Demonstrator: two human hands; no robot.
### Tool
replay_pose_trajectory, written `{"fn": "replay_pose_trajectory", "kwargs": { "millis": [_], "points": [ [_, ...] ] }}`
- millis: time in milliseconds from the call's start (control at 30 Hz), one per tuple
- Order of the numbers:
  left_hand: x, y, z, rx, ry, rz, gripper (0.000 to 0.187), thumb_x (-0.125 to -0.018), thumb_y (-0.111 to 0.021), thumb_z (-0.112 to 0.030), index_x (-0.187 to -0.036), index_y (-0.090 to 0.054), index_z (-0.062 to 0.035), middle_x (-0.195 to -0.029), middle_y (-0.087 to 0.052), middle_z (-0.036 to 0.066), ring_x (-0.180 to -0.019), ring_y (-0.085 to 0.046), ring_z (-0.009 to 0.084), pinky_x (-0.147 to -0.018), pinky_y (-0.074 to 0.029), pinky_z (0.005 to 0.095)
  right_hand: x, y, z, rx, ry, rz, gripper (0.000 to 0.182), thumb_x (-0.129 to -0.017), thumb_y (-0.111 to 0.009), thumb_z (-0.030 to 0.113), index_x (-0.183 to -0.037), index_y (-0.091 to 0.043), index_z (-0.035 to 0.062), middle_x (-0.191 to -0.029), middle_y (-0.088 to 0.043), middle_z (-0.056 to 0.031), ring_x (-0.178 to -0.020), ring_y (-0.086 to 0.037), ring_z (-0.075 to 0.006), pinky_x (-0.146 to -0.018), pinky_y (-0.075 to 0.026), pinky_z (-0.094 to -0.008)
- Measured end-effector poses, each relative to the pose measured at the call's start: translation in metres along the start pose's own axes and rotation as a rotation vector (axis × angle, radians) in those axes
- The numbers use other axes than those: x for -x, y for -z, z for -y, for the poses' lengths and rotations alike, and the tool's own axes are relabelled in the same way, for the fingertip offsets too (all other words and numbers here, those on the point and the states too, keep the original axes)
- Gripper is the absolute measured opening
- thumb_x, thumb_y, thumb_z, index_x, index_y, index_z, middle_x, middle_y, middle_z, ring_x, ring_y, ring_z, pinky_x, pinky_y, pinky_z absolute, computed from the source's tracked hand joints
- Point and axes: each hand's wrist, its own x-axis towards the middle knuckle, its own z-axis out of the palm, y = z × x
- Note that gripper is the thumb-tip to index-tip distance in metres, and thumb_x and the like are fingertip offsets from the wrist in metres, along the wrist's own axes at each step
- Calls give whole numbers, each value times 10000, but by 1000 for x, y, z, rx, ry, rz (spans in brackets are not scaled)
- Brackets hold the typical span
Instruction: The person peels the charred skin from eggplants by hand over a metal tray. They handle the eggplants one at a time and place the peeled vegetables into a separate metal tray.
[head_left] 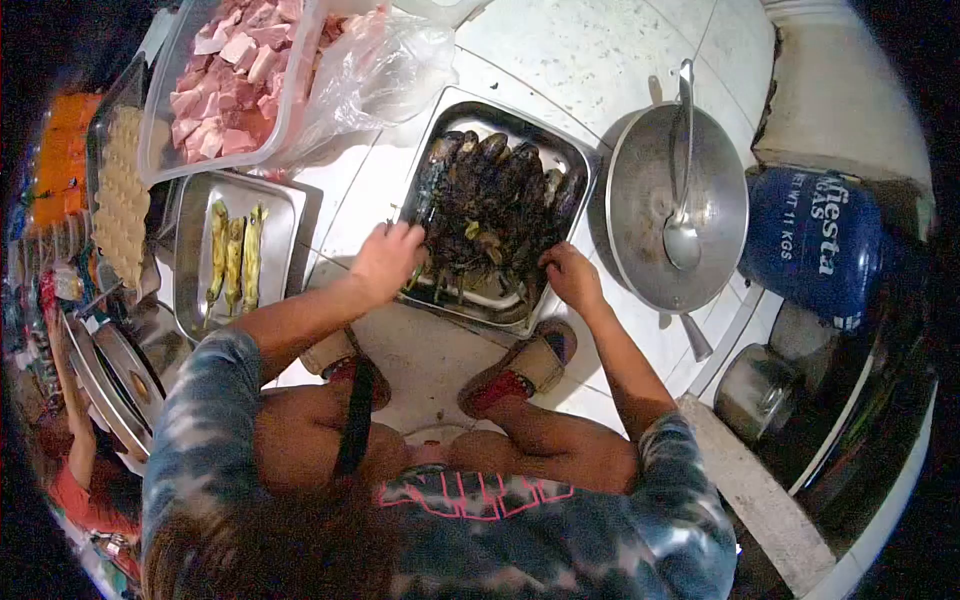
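Observation:
A metal tray (pixel 518 118) lies on the tiled floor in front of me, filled with charred, blackened eggplants (pixel 490 190), stems toward me. My left hand (pixel 390 262) is at the tray's left edge, its fingers bent over the rim beside the eggplants. At the right edge, my right hand (pixel 573 278) has its fingertips drawn together against the dark skins. What either hand grips is hidden. To the left, a second metal tray (pixel 278 215) holds three peeled, yellowish eggplants (pixel 235 258).
A plastic tub (pixel 150 135) of raw meat chunks and a clear bag (pixel 355 85) sit at upper left. An egg tray (pixel 122 200) stands beside them. Right are a wok (pixel 645 190) with a ladle (pixel 683 243) and a blue gas cylinder (pixel 815 240). Another person's red sleeve (pixel 98 495) shows lower left.

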Motion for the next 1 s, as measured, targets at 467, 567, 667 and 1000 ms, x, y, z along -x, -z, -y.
{"fn": "replay_pose_trajectory", "kwargs": {
  "millis": [467, 567, 667, 1000],
  "points": [
    [-14, 43, 22, 393, -360, -310, 165, -646, -515, -98, -788, -596, -115, -783, -530, 24, -754, -454, 210, -651, -401, 291, -12, 5, -13, -130, 13, 80, 186, -721, -461, 145, -834, -536, 17, -840, -524, -152, -808, -495, -329, -726, -403, -376],
    [-10, 119, 29, 647, -379, -468, 147, -653, -514, -84, -782, -587, -80, -749, -544, 56, -729, -468, 236, -634, -405, 305, -15, 10, -21, -328, -9, 206, 261, -755, -511, 131, -1011, -496, 83, -871, -528, -64, -691, -502, -153, -638, -410, -280],
    [-12, 166, 33, 709, -404, -548, 132, -671, -519, -92, -787, -579, -71, -709, -545, 81, -690, -494, 251, -627, -410, 329, -14, 68, 33, -496, -12, 237, 397, -754, -543, 130, -1123, -404, 80, -968, -511, -68, -762, -482, -132, -688, -395, -264],
    [-26, 208, 29, 898, -652, -538, 168, -724, -524, -198, -817, -563, -64, -699, -536, 112, -667, -520, 277, -577, -398, 343, 1, 145, 151, -496, 255, -135, 347, -668, -612, 178, -960, -495, 30, -895, -527, -147, -824, -498, -310, -687, -399, -335]
  ]
}}
